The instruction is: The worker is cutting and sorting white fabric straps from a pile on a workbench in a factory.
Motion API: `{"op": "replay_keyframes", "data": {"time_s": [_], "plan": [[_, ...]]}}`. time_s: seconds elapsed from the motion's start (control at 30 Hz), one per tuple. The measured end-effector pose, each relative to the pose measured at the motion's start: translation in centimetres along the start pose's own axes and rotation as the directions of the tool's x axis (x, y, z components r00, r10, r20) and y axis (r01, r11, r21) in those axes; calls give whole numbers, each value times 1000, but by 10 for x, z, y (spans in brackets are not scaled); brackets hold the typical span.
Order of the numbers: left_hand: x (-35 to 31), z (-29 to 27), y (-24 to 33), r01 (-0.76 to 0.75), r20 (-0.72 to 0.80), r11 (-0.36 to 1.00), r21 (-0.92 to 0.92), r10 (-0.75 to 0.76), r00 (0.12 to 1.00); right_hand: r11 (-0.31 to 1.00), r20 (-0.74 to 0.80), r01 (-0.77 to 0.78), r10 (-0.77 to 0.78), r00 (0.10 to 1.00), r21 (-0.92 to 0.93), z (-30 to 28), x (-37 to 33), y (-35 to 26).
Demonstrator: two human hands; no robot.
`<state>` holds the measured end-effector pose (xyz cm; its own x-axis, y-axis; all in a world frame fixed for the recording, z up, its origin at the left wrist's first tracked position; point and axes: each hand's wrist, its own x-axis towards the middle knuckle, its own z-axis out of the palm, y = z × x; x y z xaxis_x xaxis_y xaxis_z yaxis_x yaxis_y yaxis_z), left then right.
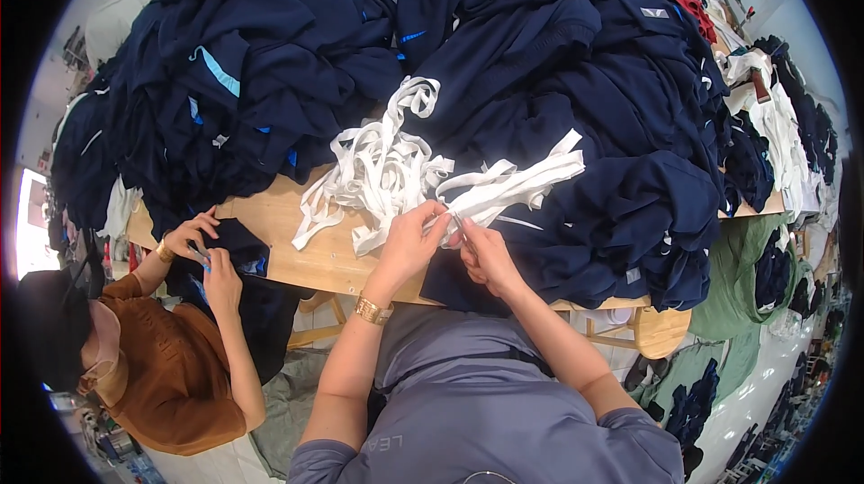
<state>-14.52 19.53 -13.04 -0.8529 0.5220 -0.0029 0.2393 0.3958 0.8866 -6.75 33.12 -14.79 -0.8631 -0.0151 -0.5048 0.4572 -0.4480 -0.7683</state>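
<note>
Near the centre of the frame, the left hand (415, 239) pinches the near end of a bundle of white strips (526, 185); the right hand (489, 256) is just beside it, its grip unclear. Left of the bundle, a tangled white heap (382, 169) lies on the worktop (310, 261). Navy garments (612, 106) fill the upper frame; a co-worker (180, 380) is at lower left.

The worktable (328, 272) is lit brightly with soft shadows, while a white opening (34, 223) at far left is blown out; edges are bent and softened toward blackened corners.
</note>
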Motion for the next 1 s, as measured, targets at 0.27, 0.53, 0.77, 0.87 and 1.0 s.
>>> {"op": "replay_keyframes", "data": {"time_s": [0.27,0.53,0.77,0.87,1.0], "plan": [[-4,3,0,-137,-55,971,197,150,987,1000,-23,13,-13,1000,-17,-1,2,-3],[-4,6,3,-128,-84,976,176,144,986,1000,-51,25,-26,998,-17,-1,3,-3],[-3,7,1,-55,-114,994,95,65,991,997,-50,45,-48,998,-55,-1,2,0],[-4,7,1,-34,-86,995,90,42,995,1000,-34,18,-17,999,15,-1,0,-1],[-4,6,0,-12,-77,996,84,18,997,1000,-38,8,-8,999,7,-1,2,-1]]}}
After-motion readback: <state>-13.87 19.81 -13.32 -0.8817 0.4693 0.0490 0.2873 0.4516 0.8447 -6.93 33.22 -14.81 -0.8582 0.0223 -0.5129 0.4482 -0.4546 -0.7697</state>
